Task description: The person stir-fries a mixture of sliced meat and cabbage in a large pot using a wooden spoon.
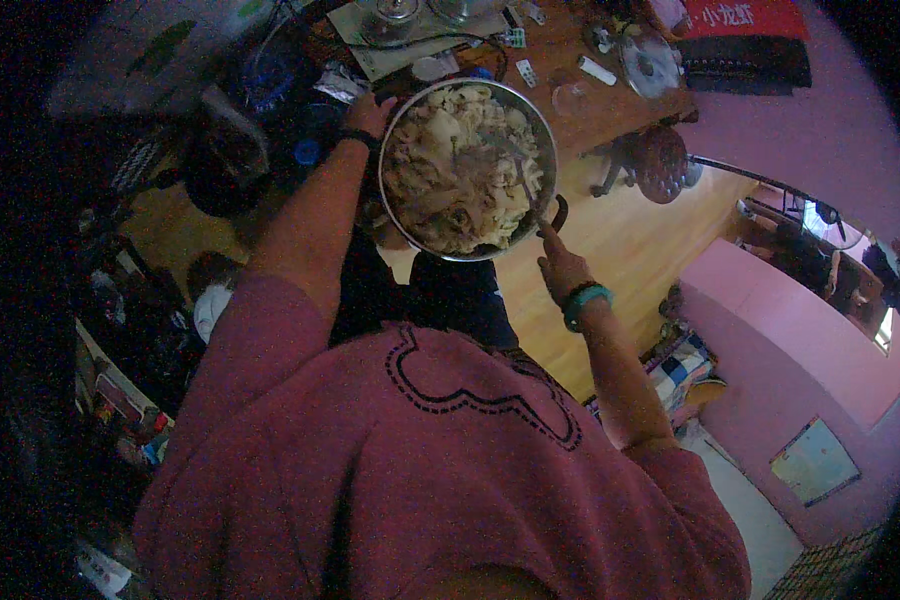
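Observation:
A round metal-rimmed cooking pot [381,176], full of pale, lumpy food [450,172], is in front of me at the near side of the wooden table. My left hand [370,116], with a dark band at the wrist, grips its upper left side; most of the fingers are hidden behind the rim. At the lower right, my right hand [566,266] has its fingers at the rim beside a dark curved handle [561,214]. A teal band circles that wrist. Blur hides whether a glass lid covers the food.
The wooden table [547,82] carries a white board [367,56], a cable, small packets, a white stick-shaped item [597,70] and a plastic-wrapped item [649,64]. A dark brown stool [660,165] stands on the wood-look floor [607,247]. A large mirror is at the right.

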`<state>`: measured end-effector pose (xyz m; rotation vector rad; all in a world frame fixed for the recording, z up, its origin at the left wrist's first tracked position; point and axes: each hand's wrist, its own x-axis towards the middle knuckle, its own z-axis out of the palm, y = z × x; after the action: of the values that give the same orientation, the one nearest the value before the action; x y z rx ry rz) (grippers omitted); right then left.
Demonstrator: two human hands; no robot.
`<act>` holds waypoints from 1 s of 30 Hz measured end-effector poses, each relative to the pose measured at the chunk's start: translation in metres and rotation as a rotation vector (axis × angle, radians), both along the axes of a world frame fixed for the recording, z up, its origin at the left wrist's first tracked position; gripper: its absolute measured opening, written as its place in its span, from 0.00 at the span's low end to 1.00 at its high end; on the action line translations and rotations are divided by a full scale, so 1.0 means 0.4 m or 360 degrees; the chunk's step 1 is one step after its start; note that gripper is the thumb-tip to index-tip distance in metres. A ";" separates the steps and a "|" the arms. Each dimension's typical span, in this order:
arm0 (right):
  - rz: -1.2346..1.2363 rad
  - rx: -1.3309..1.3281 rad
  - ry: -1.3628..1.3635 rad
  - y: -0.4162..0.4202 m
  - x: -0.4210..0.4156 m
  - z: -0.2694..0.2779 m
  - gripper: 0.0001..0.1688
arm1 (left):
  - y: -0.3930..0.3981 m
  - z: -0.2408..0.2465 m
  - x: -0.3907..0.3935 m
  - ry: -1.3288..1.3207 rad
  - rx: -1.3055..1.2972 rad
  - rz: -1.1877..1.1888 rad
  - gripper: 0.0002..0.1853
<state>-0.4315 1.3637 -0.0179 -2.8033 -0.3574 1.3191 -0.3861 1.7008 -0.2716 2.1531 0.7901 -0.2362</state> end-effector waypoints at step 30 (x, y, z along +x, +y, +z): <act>0.0140 -0.0213 0.0081 0.061 -0.054 0.070 0.33 | 0.010 0.033 -0.004 0.0130 -0.0055 0.0030 0.33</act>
<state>-0.4531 1.3883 0.0101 -2.8859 -0.4104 1.4827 -0.3876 1.7047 -0.2585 2.1139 0.8466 -0.3277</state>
